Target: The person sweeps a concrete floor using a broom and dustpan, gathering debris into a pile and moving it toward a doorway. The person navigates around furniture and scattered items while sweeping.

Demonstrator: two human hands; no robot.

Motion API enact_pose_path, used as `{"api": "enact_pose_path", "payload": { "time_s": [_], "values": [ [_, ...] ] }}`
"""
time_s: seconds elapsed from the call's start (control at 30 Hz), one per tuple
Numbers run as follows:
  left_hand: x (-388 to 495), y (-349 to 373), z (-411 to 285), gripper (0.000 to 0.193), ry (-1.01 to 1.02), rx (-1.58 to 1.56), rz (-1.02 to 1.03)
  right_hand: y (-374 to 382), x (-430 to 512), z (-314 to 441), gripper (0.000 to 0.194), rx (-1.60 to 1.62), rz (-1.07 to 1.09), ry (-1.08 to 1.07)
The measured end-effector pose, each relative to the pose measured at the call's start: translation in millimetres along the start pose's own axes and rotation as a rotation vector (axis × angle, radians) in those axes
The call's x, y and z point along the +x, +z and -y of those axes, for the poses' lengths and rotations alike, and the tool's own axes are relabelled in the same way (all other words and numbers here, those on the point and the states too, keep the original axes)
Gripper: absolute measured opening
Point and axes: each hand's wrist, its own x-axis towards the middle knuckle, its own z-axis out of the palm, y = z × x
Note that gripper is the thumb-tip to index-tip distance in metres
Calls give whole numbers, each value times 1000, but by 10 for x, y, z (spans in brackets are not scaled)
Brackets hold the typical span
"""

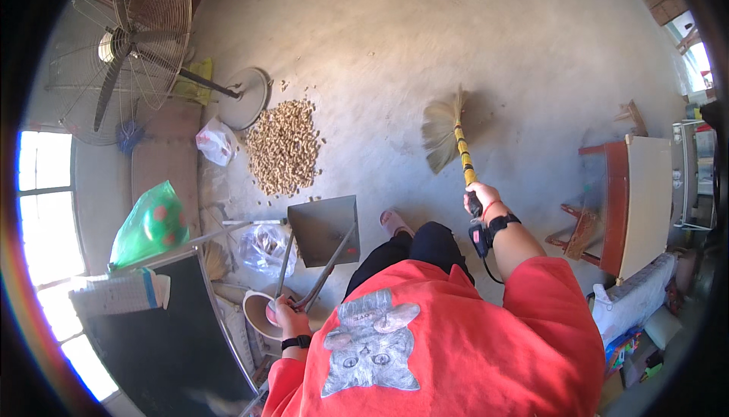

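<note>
My right hand (484, 198) grips the handle end of a straw broom (445, 129). The broom's fanned bristles point away from me, over the concrete floor, and its handle is wound in yellow and black. In my left hand (290, 315) is the metal handle of a long-handled dustpan (323, 230); the pan hangs or rests low beside my foot, and I cannot tell if it touches the floor. A heap of peanuts in their shells (285, 146) lies on the floor beyond the dustpan, with several stray ones around it.
A large pedestal fan (122, 47) stands at the upper left, a white plastic bag (216, 141) by its base. Nearer on the left are a clear plastic bag (267, 249), a bucket (257, 310) and a blackboard (165, 337). A red wooden table (615, 201) stands at right.
</note>
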Motion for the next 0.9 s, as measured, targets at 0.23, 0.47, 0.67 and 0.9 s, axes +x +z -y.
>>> {"api": "enact_pose_path", "payload": {
  "time_s": [0.23, 0.47, 0.67, 0.9],
  "values": [
    [200, 522, -512, 20, -307, -291, -14, 603, -1130, 54, 27, -247, 299, 0],
    [547, 733, -761, 18, 35, 375, 187, 1761, -199, 198, 14, -352, 422, 221],
    [515, 1383, -1474, 18, -314, -178, -283, 1527, 701, 1201, 15, -79, 285, 301],
    [645, 1840, -1565, 17, -245, -295, -303, 894, 735, 2569, 12, 67, 82, 19]
  ]
}}
